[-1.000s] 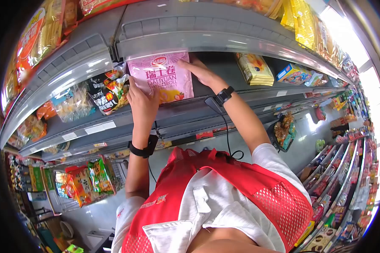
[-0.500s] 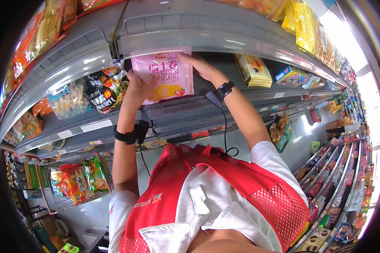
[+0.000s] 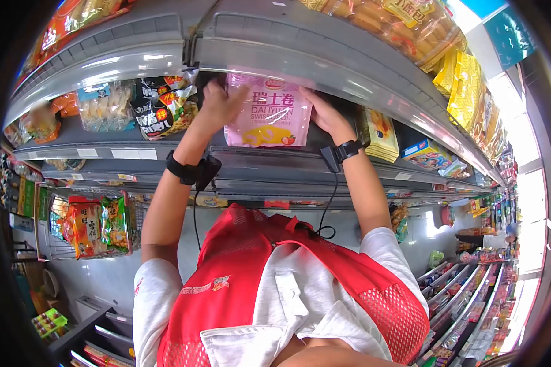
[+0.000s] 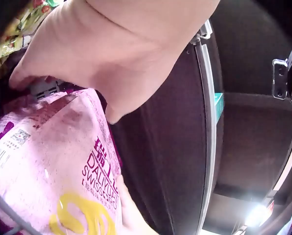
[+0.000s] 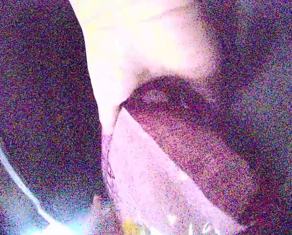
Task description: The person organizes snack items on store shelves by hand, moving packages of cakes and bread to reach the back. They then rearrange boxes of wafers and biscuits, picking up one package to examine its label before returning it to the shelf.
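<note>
A pink bag of Swiss rolls (image 3: 267, 116) stands on the shelf below a clear-edged upper shelf, printed front facing me. At its right edge my right hand (image 3: 329, 116) holds it, thumb on the front and fingers behind. The right wrist view shows that thumb over the bag's edge (image 5: 141, 166), in heavy grain. My left hand (image 3: 217, 110), blurred, is at the bag's upper left. In the left wrist view the left hand (image 4: 107, 54) arches over the bag's side, thumb and fingers spread apart, the thumb tip close by the front edge.
Left of the bag lie a black noodle packet (image 3: 162, 110) and clear snack bags (image 3: 106, 107). To the right are a yellow-green packet (image 3: 378, 134) and a blue box (image 3: 425, 153). The clear shelf lip (image 3: 275, 61) hangs over both hands. A loaded shopping cart (image 3: 128, 226) stands lower left.
The head view has shifted, so the shelf and bag appear farther right. My left hand has moved from the bag's lower left front up to its upper left edge. The right hand stays at the right edge.
</note>
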The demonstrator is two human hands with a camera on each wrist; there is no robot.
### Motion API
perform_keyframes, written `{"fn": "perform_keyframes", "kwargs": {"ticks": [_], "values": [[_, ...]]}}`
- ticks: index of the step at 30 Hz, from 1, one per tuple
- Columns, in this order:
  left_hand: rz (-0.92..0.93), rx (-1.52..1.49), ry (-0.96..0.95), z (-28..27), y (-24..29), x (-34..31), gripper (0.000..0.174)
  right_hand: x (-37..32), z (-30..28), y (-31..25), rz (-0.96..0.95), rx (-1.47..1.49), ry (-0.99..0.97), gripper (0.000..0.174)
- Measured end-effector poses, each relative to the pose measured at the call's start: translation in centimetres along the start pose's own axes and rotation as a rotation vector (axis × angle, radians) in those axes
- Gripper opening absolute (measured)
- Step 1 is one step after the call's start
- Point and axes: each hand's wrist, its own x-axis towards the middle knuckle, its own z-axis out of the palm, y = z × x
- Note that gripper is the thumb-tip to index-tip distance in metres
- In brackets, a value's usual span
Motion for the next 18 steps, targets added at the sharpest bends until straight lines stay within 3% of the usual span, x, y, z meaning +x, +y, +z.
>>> {"fn": "perform_keyframes", "kwargs": {"ticks": [2, 4, 7, 10, 13, 16, 18], "values": [[-0.064, -0.214, 0.006, 2.4, -2.5, 4.0, 0.075, 0.7, -0.7, 0.4, -0.004, 0.047, -0.031, 0.046], [-0.191, -0.498, 0.006, 0.0, 2.3, 3.1, 0.059, 1.5, -1.7, 1.0, -0.011, 0.097, -0.081, 0.047], [-0.372, -1.009, -0.191, 0.2, 3.3, 3.6, 0.053, 1.3, -1.7, 1.1, -0.011, 0.086, -0.100, 0.048], [-0.537, -1.076, -0.229, -0.3, 4.9, 3.7, 0.046, 0.9, -1.1, 0.7, -0.017, 0.068, -0.100, 0.049], [-0.501, -1.051, -0.264, 0.1, 3.8, 4.2, 0.048, 0.8, -0.7, 0.5, -0.018, 0.042, -0.109, 0.049], [-0.570, -0.908, -0.116, 3.1, -1.4, 7.6, 0.049, 0.8, -0.2, 0.6, -0.034, 0.055, -0.088, 0.047], [-0.485, -1.059, -0.216, 2.2, -0.2, 6.0, 0.051, 0.7, -0.2, 0.5, -0.026, 0.056, -0.118, 0.049]]}}
